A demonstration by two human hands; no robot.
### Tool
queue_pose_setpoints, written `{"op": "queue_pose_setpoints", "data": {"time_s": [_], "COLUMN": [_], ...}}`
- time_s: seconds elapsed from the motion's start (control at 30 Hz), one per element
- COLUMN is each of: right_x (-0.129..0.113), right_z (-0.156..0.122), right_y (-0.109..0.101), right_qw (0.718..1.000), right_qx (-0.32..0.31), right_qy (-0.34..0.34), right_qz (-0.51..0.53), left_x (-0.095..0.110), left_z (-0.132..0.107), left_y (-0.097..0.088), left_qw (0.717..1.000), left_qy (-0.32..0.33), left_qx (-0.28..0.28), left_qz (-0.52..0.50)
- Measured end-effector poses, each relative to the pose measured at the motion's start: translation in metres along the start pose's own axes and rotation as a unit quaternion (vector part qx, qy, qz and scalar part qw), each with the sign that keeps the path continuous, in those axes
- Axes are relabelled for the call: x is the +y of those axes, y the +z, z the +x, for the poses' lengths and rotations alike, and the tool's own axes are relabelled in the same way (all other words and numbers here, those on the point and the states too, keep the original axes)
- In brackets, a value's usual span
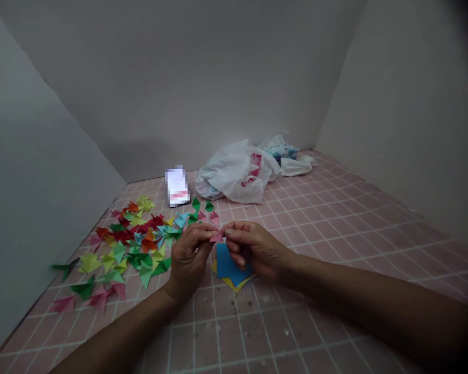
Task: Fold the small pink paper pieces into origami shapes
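Note:
Between my two hands is a small pink folded paper piece [217,237], pinched at both ends. My left hand [191,258] grips its left side with thumb and forefinger. On the other side my right hand [253,248] pinches it with the fingertips, the other fingers curled beneath. Under and just behind my right hand lies a stack of square paper sheets [229,264], blue on top with yellow edges showing below. To the left of my left hand spreads a pile of folded paper cranes [138,249] in green, pink, red, yellow, orange and light blue.
A phone with a lit, blurred screen [177,186] stands near the back wall. Right of it lies a crumpled white plastic bag [237,171] with red print, and behind that another bag [283,151]. Pale walls enclose the pink tiled surface [335,228] on three sides.

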State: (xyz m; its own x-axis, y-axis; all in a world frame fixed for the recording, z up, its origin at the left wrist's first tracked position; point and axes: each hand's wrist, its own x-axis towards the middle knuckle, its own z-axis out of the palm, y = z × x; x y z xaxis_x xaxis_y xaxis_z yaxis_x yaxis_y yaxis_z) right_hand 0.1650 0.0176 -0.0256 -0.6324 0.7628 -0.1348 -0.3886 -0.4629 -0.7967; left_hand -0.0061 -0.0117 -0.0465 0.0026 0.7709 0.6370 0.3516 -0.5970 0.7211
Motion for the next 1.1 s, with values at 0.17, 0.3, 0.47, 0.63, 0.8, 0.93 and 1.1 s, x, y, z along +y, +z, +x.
{"op": "queue_pose_setpoints", "data": {"time_s": [0.17,0.3,0.47,0.63,0.8,0.93,1.1], "right_x": [0.0010,0.0002,-0.0027,-0.0033,-0.0022,-0.0020,-0.0011], "right_z": [0.0001,0.0008,0.0008,-0.0005,-0.0031,-0.0050,-0.0053], "right_y": [-0.0008,-0.0020,-0.0047,-0.0029,0.0007,0.0001,-0.0020], "right_qw": [1.000,1.000,0.998,0.979,0.883,0.790,0.777], "right_qx": [0.005,0.004,-0.042,-0.032,0.005,0.021,0.020], "right_qy": [-0.016,-0.020,-0.019,-0.092,-0.273,-0.377,-0.368], "right_qz": [-0.022,-0.013,-0.045,-0.178,-0.381,-0.483,-0.510], "left_x": [0.0014,0.0023,0.0000,0.0004,0.0027,0.0046,0.0069], "left_z": [0.0012,0.0021,0.0015,0.0012,0.0013,0.0012,0.0006], "left_y": [0.0003,-0.0002,-0.0004,0.0008,0.0003,-0.0001,0.0002], "left_qw": [1.000,0.999,0.999,0.999,0.997,0.993,0.985], "left_qy": [0.008,0.022,0.026,0.005,0.017,0.046,0.053], "left_qx": [-0.003,-0.017,-0.031,-0.051,-0.064,-0.079,-0.094], "left_qz": [0.014,0.021,0.020,0.016,0.028,0.074,0.135]}}
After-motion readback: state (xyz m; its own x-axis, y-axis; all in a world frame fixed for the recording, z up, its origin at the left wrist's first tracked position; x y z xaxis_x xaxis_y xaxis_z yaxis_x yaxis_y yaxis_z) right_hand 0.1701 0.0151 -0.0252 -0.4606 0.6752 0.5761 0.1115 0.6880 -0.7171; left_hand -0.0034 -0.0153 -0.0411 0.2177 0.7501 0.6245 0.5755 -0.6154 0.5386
